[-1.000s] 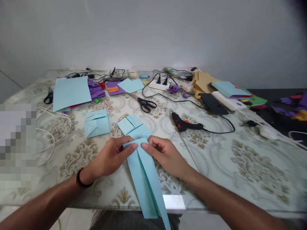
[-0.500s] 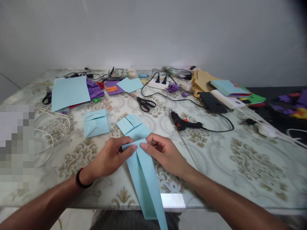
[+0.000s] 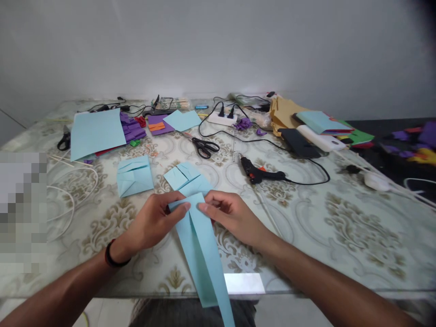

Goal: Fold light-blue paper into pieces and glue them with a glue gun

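Held paper point(image 3: 205, 240): light blue, long, held between both hands over the near table edge; top end gripped, lower end hung past the edge.
Change, paper: gap between its two long sides seen wider than a second ago, more of the shaded inside shown.
Change, hands: same grip kept on the top end; no finger seen to be shifted clearly.
Change, view: whole scene slid slightly left; table items otherwise left as they were.
Left hand point(image 3: 153, 222): top left corner pinched, thumb laid on the front, index finger bent behind; dark wristband point(image 3: 115, 256) worn.
Right hand point(image 3: 236, 220): right edge near the top pinched, thumb tip on the front, index finger curled behind.
Hidden: fingertips behind the paper; other fingers mostly tucked out of sight, so their spread cannot be told.
Cut off: tip of the paper's right side, by the bottom border; both forearms too.
Partly covered: folded paper point(image 3: 195, 184) just beyond the hands, near end overlapped by the held paper; whether they are touching cannot be told.
Table, left: creased blue square point(image 3: 136, 180) laid flat.
Table, farther: black scissors point(image 3: 204, 147); glue gun point(image 3: 262, 174), its cord run behind the phone point(image 3: 298, 143).
Hard to read: scraps point(image 3: 424, 145) at far right, blurred; left border pixelated.
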Demonstrator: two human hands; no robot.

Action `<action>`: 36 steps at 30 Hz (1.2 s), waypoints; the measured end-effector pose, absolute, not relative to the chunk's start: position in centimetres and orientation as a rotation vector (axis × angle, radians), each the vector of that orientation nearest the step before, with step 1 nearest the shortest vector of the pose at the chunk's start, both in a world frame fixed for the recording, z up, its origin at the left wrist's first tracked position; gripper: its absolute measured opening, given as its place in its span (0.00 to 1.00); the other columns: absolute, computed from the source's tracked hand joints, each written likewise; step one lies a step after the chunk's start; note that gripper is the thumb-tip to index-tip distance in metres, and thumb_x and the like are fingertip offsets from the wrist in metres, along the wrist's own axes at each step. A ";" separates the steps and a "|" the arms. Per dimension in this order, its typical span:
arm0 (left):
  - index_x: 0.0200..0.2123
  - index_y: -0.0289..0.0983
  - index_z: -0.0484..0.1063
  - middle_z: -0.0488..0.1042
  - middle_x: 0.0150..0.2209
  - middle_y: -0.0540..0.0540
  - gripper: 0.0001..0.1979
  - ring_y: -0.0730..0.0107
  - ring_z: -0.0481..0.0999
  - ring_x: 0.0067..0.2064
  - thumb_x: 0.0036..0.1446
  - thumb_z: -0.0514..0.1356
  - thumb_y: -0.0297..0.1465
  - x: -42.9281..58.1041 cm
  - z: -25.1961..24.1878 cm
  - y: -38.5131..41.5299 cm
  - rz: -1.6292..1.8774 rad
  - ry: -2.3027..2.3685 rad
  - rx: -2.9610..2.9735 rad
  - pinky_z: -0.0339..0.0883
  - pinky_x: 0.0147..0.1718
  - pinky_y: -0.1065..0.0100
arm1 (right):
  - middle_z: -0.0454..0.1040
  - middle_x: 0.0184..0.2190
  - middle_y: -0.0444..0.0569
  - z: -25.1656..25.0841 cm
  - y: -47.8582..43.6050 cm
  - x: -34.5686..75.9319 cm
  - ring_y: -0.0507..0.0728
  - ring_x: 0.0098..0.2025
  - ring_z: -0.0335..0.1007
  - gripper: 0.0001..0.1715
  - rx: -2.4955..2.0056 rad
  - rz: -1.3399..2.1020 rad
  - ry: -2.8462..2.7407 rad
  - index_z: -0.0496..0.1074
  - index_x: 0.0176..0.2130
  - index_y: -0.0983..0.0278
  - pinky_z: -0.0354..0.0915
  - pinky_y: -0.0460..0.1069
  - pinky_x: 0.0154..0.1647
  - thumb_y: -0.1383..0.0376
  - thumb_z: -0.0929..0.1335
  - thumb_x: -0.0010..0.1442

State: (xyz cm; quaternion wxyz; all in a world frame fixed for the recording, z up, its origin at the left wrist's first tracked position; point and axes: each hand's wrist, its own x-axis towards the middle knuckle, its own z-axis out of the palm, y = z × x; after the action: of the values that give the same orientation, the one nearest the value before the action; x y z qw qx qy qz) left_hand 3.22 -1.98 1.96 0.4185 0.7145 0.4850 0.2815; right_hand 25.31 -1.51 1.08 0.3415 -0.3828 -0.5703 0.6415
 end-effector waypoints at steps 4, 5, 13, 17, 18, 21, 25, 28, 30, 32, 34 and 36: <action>0.33 0.36 0.75 0.68 0.27 0.52 0.16 0.71 0.63 0.29 0.67 0.58 0.42 2.9 1.9 -1.4 0.780 1.307 1.791 0.57 0.29 0.69 | 0.67 0.24 0.41 0.7 -1.3 25.3 0.50 0.26 0.61 0.25 -1.089 1.727 -1.535 0.70 0.28 0.64 0.58 0.46 0.27 0.47 0.76 0.57; 0.33 0.36 0.75 0.68 0.27 0.52 0.16 0.71 0.63 0.29 0.67 0.59 0.42 2.8 1.9 -1.4 0.779 1.318 1.797 0.57 0.29 0.69 | 0.66 0.23 0.41 0.6 -1.3 25.3 0.50 0.25 0.61 0.26 -1.116 1.718 -1.537 0.70 0.27 0.64 0.57 0.47 0.27 0.46 0.75 0.57; 0.34 0.36 0.78 0.73 0.30 0.51 0.14 0.70 0.68 0.32 0.66 0.60 0.41 2.5 2.1 -0.9 0.821 1.324 1.740 0.61 0.32 0.69 | 0.65 0.22 0.40 0.7 -1.2 25.1 0.50 0.25 0.60 0.27 -1.134 1.770 -1.521 0.71 0.26 0.64 0.57 0.47 0.28 0.45 0.77 0.54; 0.32 0.36 0.78 0.76 0.31 0.49 0.14 0.68 0.72 0.32 0.63 0.64 0.41 2.7 1.5 -0.8 0.878 1.218 1.493 0.67 0.31 0.69 | 0.65 0.22 0.40 0.6 -1.3 25.2 0.50 0.25 0.58 0.27 -1.143 1.736 -1.512 0.70 0.25 0.64 0.54 0.47 0.27 0.46 0.77 0.53; 0.32 0.36 0.78 0.78 0.31 0.47 0.15 0.67 0.74 0.32 0.61 0.65 0.42 2.8 1.3 -0.9 0.876 1.181 1.416 0.69 0.31 0.68 | 0.65 0.22 0.40 0.6 -1.3 25.2 0.50 0.25 0.57 0.27 -1.143 1.724 -1.506 0.69 0.25 0.64 0.53 0.47 0.27 0.46 0.77 0.53; 0.33 0.35 0.81 0.81 0.31 0.44 0.15 0.61 0.78 0.33 0.58 0.68 0.43 3.3 0.6 -1.2 0.813 1.099 1.281 0.74 0.33 0.64 | 0.66 0.23 0.41 0.6 -1.3 25.3 0.50 0.25 0.58 0.27 -1.142 1.700 -1.483 0.69 0.25 0.64 0.54 0.47 0.27 0.47 0.77 0.53; 0.34 0.35 0.82 0.83 0.33 0.45 0.15 0.61 0.80 0.34 0.58 0.68 0.42 3.5 0.5 -1.6 0.742 1.080 1.315 0.75 0.35 0.63 | 0.66 0.23 0.41 0.8 -1.3 25.3 0.50 0.25 0.59 0.26 -1.138 1.691 -1.474 0.70 0.26 0.64 0.55 0.47 0.27 0.47 0.77 0.53; 0.32 0.35 0.82 0.83 0.33 0.45 0.15 0.63 0.79 0.33 0.59 0.68 0.42 3.2 0.7 -1.4 0.769 1.165 1.369 0.73 0.34 0.65 | 0.63 0.22 0.40 0.7 -1.3 25.3 0.50 0.25 0.56 0.27 -1.122 1.709 -1.521 0.69 0.25 0.64 0.53 0.47 0.26 0.46 0.76 0.55; 0.33 0.34 0.82 0.82 0.31 0.46 0.16 0.63 0.78 0.32 0.59 0.68 0.43 2.9 0.9 -1.2 0.804 1.240 1.379 0.72 0.33 0.65 | 0.60 0.21 0.39 0.5 -1.2 25.3 0.49 0.24 0.53 0.29 -1.108 1.718 -1.568 0.67 0.24 0.63 0.51 0.47 0.25 0.45 0.75 0.56; 0.33 0.34 0.82 0.82 0.31 0.46 0.16 0.64 0.77 0.31 0.58 0.69 0.43 2.8 1.1 -1.1 0.818 1.273 1.385 0.72 0.32 0.66 | 0.57 0.21 0.38 0.4 -1.2 25.2 0.49 0.24 0.49 0.31 -1.117 1.705 -1.604 0.64 0.22 0.63 0.48 0.46 0.24 0.44 0.74 0.56; 0.34 0.35 0.82 0.83 0.33 0.45 0.16 0.63 0.78 0.33 0.58 0.69 0.43 2.9 1.1 -1.1 0.794 1.245 1.408 0.72 0.33 0.66 | 0.54 0.21 0.38 0.2 -1.2 25.2 0.49 0.24 0.47 0.32 -1.136 1.681 -1.615 0.61 0.22 0.62 0.45 0.46 0.24 0.44 0.74 0.56; 0.36 0.35 0.82 0.83 0.35 0.45 0.14 0.63 0.79 0.35 0.57 0.69 0.42 3.1 1.1 -1.1 0.758 1.189 1.441 0.73 0.34 0.66 | 0.53 0.21 0.37 0.2 -1.2 25.3 0.49 0.23 0.46 0.33 -1.146 1.664 -1.614 0.59 0.21 0.62 0.43 0.47 0.24 0.44 0.74 0.56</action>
State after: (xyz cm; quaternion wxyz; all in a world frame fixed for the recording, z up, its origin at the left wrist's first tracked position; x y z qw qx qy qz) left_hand 3.06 -1.15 1.12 0.5336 0.6044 0.4989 0.3178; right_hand 25.28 -1.20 0.23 0.2745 -0.4261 -0.6002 0.6188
